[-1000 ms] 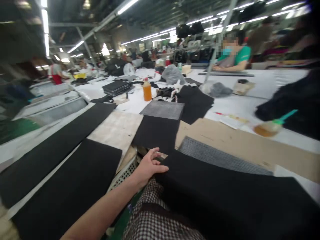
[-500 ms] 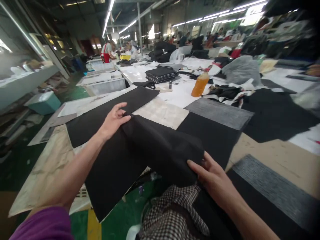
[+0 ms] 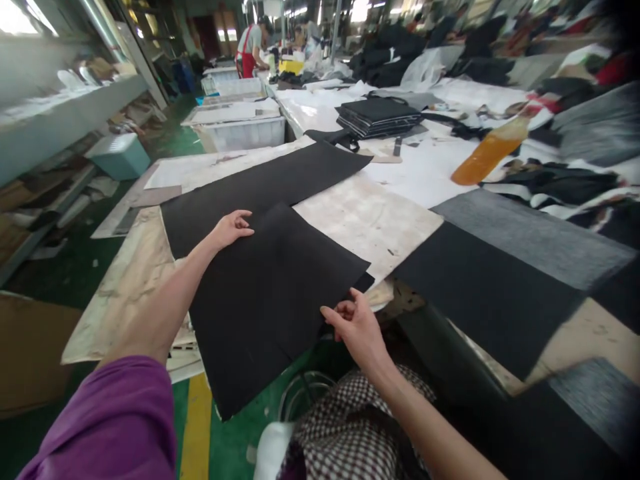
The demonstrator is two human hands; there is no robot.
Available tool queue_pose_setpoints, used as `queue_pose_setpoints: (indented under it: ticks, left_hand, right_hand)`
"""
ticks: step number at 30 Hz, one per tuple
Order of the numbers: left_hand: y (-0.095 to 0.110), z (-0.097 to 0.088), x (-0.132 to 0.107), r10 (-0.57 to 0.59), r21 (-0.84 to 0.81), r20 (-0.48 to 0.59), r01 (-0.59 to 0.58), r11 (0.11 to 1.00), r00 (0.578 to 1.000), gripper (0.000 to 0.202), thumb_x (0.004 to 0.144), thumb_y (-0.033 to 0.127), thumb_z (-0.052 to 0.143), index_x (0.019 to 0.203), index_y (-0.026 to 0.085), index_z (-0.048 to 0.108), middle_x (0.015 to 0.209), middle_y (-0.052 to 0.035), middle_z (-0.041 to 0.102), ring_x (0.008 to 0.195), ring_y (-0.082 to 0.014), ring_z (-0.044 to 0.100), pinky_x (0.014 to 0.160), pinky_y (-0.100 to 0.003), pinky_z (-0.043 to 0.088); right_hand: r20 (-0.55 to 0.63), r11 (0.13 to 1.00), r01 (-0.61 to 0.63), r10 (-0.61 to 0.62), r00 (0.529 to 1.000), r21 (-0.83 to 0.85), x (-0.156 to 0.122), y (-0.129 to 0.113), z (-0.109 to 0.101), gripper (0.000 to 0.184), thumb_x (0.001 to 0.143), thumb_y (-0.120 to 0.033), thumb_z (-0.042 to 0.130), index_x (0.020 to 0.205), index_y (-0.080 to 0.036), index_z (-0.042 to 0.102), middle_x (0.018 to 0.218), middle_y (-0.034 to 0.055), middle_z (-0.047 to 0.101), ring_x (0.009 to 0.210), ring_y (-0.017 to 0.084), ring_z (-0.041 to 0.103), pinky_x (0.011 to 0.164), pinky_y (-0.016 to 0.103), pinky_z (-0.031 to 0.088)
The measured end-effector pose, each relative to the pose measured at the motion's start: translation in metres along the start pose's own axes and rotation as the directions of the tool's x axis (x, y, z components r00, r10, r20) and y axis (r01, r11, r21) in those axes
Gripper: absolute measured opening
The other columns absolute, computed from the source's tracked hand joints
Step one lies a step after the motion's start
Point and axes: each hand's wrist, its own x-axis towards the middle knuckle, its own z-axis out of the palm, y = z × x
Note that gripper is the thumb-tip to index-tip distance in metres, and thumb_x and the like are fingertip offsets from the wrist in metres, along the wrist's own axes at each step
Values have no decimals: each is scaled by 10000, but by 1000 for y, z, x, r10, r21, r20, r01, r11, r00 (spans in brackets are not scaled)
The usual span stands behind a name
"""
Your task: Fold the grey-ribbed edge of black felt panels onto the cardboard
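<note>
A black fabric panel [image 3: 280,280] lies across the near table corner, its lower part hanging over the edge. My left hand [image 3: 233,228] is at the panel's upper left, thumb and forefinger apart, other fingers loosely curled. At the right edge, my right hand [image 3: 353,320] pinches the panel between thumb and fingers. Another dark layer shows under its right corner. Beyond it lies a long black fabric strip [image 3: 270,173]. To the right is a black panel with a grey band [image 3: 540,233].
A stack of black pieces [image 3: 379,117] and a tilted bottle of orange liquid [image 3: 493,152] stand farther back. White bins [image 3: 243,133] line the left side. A person in a red apron [image 3: 249,50] works beyond. A white stool [image 3: 274,447] stands below.
The black panel, bunched and lifted between my hands before, now lies flatter over the table corner. My right hand has moved left and slightly up. The view has turned right and tilted down.
</note>
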Motion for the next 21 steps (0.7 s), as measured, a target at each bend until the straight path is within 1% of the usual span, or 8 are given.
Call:
queue_pose_setpoints:
  ticks: [3, 5, 8, 11, 15, 18, 21]
  left_hand:
    - [-14, 5, 4, 20, 17, 7, -21, 1000, 1000, 714, 635, 314, 809, 1278, 149, 548, 800, 6, 630, 700, -120, 577, 715, -276, 442]
    - [-19, 7, 6, 23, 22, 12, -23, 999, 1000, 704, 641, 306, 802, 1280, 152, 550, 799, 8, 625, 690, -115, 561, 705, -271, 431]
    - [-19, 12, 7, 47, 39, 3, -48, 998, 999, 656, 665, 304, 787, 1263, 144, 567, 815, 0, 617, 678, -104, 531, 690, -262, 418]
    - [-14, 17, 11, 88, 53, 4, -89, 995, 996, 628, 677, 298, 782, 1247, 131, 579, 815, -7, 613, 677, -104, 521, 689, -262, 417]
    - [-7, 25, 16, 104, 73, 32, -106, 992, 994, 611, 677, 290, 783, 1235, 137, 587, 808, -6, 612, 689, -112, 521, 702, -270, 419]
    - [-7, 28, 18, 116, 85, 39, -119, 989, 992, 597, 682, 279, 777, 1232, 143, 589, 808, -5, 610, 685, -111, 513, 707, -274, 416]
    - [-9, 30, 17, 107, 95, 28, -109, 990, 994, 593, 688, 270, 769, 1237, 146, 583, 816, -5, 610, 692, -113, 513, 722, -280, 416]
  right_hand:
    - [-25, 984, 86, -90, 996, -157, -1, 10, 1, 879, 758, -484, 717, 1442, -136, 288, 750, -30, 626, 635, 180, 600, 573, 293, 487]
    - [-34, 968, 117, -128, 991, -223, -3, 11, 1, 870, 767, -484, 712, 1443, -127, 296, 743, -31, 632, 653, 177, 598, 643, 308, 491]
    - [-37, 962, 113, -126, 991, -248, -7, 11, 2, 881, 774, -482, 703, 1454, -112, 283, 721, -37, 622, 621, 168, 576, 632, 302, 475]
    - [-42, 971, 102, -114, 993, -215, -14, 12, 4, 880, 779, -476, 698, 1457, -104, 277, 706, -42, 606, 618, 171, 565, 611, 296, 468]
    - [-49, 977, 102, -113, 992, -189, -24, 14, 9, 841, 790, -460, 691, 1440, -104, 294, 713, -41, 593, 637, 174, 566, 626, 301, 472]
    - [-52, 970, 108, -122, 991, -217, -27, 16, 12, 824, 795, -461, 680, 1431, -97, 305, 721, -36, 590, 632, 169, 557, 619, 298, 465]
    - [-58, 954, 132, -153, 987, -269, -27, 19, 12, 800, 803, -460, 671, 1430, -109, 320, 737, -28, 604, 628, 167, 555, 625, 299, 463]
